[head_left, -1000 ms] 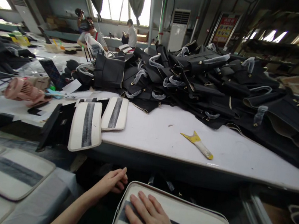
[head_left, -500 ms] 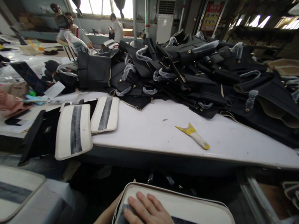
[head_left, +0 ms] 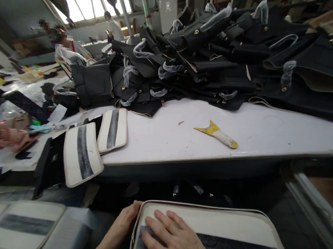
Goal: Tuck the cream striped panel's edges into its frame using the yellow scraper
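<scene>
A cream bag panel with rounded corners, a dark edge and a wide grey-black stripe is held low in front of me. My left hand grips its left edge; the fingertips pass out of sight behind it. Flat on the panel's upper face lies my right hand, fingers spread across the left end of the stripe. Two similar striped panels rest at the table edge on the left, over black pieces. More striped panels lie at the lower left.
Black bags with wrapped handles are heaped across the white table. A yellow fork-ended tool lies near its front edge. A pink fan stands at left. Metal rails run along the right. People are in the background.
The view has tilted and shifted. My left hand, mostly hidden behind the panel before, now shows at its left edge. My right hand stays flat on the panel.
</scene>
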Tool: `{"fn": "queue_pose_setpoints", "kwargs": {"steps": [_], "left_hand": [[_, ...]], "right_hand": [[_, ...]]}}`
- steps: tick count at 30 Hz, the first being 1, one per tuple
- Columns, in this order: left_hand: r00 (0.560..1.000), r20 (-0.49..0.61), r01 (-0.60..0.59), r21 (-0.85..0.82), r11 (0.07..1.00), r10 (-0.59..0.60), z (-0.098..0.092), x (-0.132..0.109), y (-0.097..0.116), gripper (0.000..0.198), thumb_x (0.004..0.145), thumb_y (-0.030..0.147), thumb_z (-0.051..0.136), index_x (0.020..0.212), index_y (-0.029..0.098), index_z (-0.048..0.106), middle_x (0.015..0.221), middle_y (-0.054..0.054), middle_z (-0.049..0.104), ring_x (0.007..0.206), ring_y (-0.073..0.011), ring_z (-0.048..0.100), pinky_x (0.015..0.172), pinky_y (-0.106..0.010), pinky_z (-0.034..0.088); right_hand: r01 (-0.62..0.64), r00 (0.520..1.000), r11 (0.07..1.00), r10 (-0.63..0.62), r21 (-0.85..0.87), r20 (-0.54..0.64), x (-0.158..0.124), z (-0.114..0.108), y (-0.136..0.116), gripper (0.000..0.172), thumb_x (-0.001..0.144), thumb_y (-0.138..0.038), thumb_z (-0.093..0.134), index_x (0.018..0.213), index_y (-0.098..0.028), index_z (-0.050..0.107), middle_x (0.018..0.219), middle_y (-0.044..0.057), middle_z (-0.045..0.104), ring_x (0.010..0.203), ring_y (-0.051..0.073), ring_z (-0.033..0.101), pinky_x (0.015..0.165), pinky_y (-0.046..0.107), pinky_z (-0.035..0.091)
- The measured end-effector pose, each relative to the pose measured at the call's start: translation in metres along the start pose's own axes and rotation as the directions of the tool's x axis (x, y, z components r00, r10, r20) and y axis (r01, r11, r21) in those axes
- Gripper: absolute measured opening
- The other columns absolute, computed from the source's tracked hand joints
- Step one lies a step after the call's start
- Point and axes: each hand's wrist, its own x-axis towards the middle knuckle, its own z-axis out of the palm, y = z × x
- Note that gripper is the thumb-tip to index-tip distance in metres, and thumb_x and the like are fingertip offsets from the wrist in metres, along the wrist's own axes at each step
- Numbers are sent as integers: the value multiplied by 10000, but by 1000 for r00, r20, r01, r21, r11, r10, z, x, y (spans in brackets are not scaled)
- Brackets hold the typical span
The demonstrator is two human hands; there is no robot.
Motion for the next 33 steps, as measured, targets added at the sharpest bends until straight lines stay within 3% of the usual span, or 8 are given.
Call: {"fn": "queue_pose_setpoints", "kwargs": {"steps": [4,10,20,22,24,28,31,33], "left_hand": [[999,-42,-10,131,991,15,-10,-17,15,425,702,532,769,871,158,663,788,-13,620,718,-154,526,656,-245,421],[983,-114,-84,416,906,143,-8,-18,21,399,797,541,655,692,156,634,641,15,501,641,-132,401,591,-232,358],[985,-117,-74,397,915,130,-9,-16,20,418,792,561,633,650,169,606,599,25,486,591,-125,397,553,-223,357],[956,-175,-115,509,853,233,-6,-20,15,405,829,548,591,665,179,619,607,19,523,597,-135,450,567,-223,385],[897,-216,-165,645,746,385,-1,-25,9,372,871,511,549,701,192,637,631,14,574,611,-143,516,604,-223,416],[788,-195,-233,783,576,584,6,-29,1,291,922,415,505,775,213,654,703,14,650,644,-144,613,664,-215,455],[760,-160,-265,808,525,630,6,-29,3,291,929,396,496,758,210,642,687,14,650,625,-139,625,626,-204,463],[776,-134,-284,799,530,617,4,-29,6,298,930,402,497,756,207,638,662,19,641,583,-131,608,578,-195,459]], "right_hand": [[-5,1000,1000,5,-16,-3,-2,0,1,571,970,-536,412,1435,-204,401,1535,35,384,1385,258,342,1126,399,293],[2,1000,999,-3,-34,-19,-4,-1,3,540,977,-540,392,1397,-204,430,1508,23,419,1363,251,362,1114,393,310],[24,998,995,-29,-92,-56,-2,-4,5,519,981,-544,399,1371,-209,466,1467,20,471,1325,243,393,1064,380,326],[26,998,995,-31,-91,-58,-2,-4,5,522,987,-555,371,1365,-208,470,1459,19,478,1323,238,391,1057,376,325],[36,997,995,-42,-97,-58,-1,-4,5,518,996,-553,342,1356,-203,474,1451,21,485,1318,235,394,1050,372,325],[43,998,995,-47,-91,-46,0,-6,4,506,1007,-543,320,1344,-199,475,1442,30,496,1310,236,410,1053,375,317],[17,1000,999,-17,-37,-1,1,-8,2,523,987,-552,381,1360,-194,456,1455,37,484,1336,247,387,1069,377,309],[1,1000,1000,-1,11,27,2,-10,0,525,976,-539,418,1365,-188,447,1465,41,472,1346,254,378,1080,383,304]]}}
